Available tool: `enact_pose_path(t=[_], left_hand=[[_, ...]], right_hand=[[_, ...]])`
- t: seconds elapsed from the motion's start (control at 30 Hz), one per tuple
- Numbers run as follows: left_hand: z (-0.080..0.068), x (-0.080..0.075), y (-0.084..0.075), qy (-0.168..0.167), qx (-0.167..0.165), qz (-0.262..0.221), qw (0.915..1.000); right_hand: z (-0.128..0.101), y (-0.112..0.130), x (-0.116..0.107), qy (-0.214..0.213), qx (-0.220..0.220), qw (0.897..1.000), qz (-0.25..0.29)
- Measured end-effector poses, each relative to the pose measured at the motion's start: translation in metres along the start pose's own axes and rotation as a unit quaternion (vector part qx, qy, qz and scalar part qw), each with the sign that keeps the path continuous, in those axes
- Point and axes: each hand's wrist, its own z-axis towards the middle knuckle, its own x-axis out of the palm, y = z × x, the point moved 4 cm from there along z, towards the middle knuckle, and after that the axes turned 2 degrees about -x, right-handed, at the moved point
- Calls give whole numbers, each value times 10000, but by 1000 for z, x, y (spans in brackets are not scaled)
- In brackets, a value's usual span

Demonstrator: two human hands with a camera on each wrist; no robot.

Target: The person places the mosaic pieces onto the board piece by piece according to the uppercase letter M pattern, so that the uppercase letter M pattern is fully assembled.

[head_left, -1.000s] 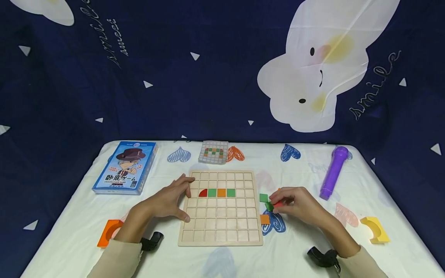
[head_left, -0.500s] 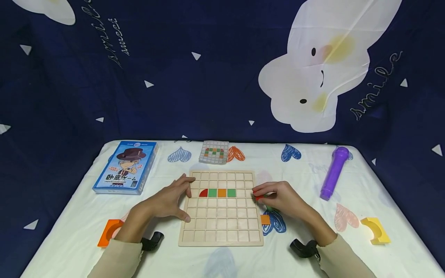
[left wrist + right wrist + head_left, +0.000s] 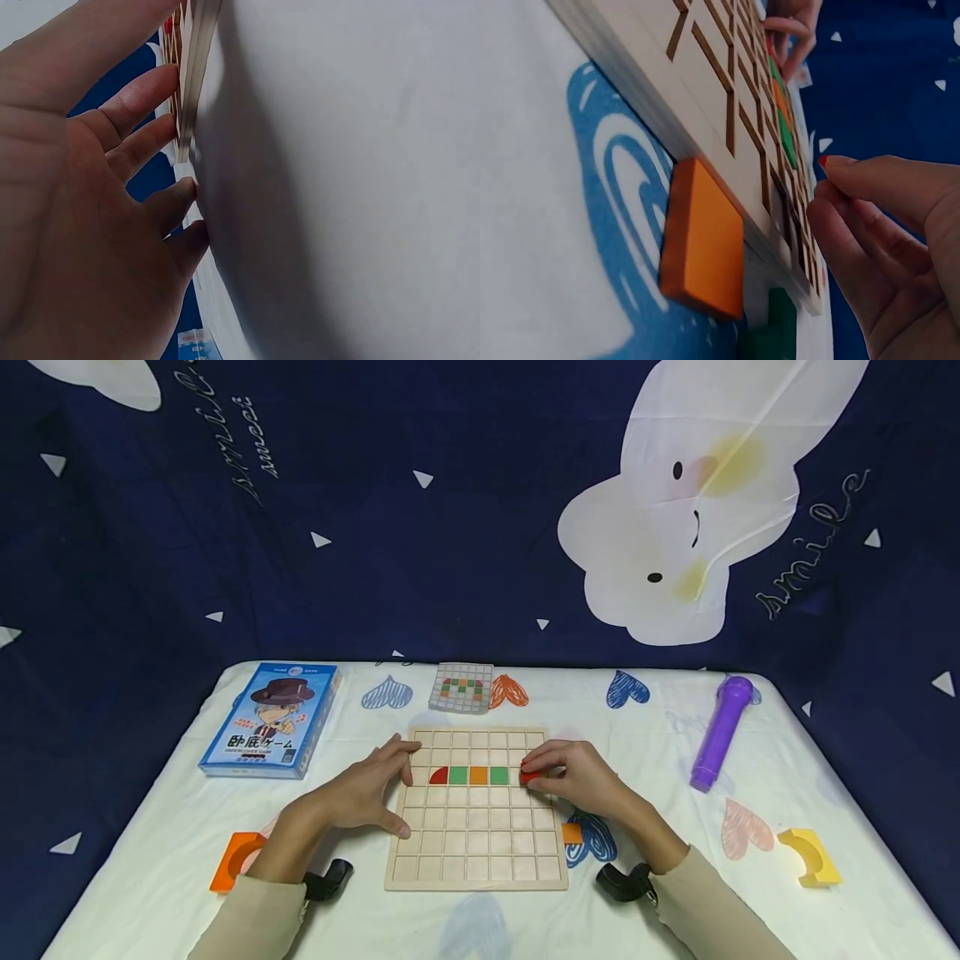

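A wooden grid board (image 3: 472, 843) lies flat on the table. One of its rows holds a red quarter-round tile (image 3: 438, 776), a green tile (image 3: 457, 776), an orange tile (image 3: 478, 776) and another green tile (image 3: 498, 776). My left hand (image 3: 363, 789) rests along the board's left edge with its fingers and thumb spread. Over that same row, near the right side, my right hand (image 3: 581, 777) pinches a red tile (image 3: 528, 772) between thumb and fingers. Fingertips cover most of this tile; in the right wrist view only a red corner (image 3: 823, 161) shows.
A loose orange tile (image 3: 572, 833) touches the board's right side, with green pieces (image 3: 780, 322) near it. Behind the board lies a pattern card (image 3: 461, 688). A blue game box (image 3: 270, 722), purple stick (image 3: 722, 733), orange arch (image 3: 236, 862) and yellow arch (image 3: 810, 857) stand around.
My right hand has picked the red tile from the loose pieces and carried it left, over the board. My left hand has stayed at the board's edge.
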Motion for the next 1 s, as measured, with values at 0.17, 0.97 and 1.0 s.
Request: enact_pose_path(t=[0.17, 0.97, 1.0], left_hand=[[1, 1, 0, 25, -25, 21, 10000], [0, 0, 0, 25, 90, -94, 9999], [0, 0, 0, 20, 102, -94, 9999]], right_hand=[[4, 0, 6, -32, -69, 9999, -98], [17, 2, 17, -85, -90, 9967, -797], [17, 1, 17, -95, -80, 9967, -803]])
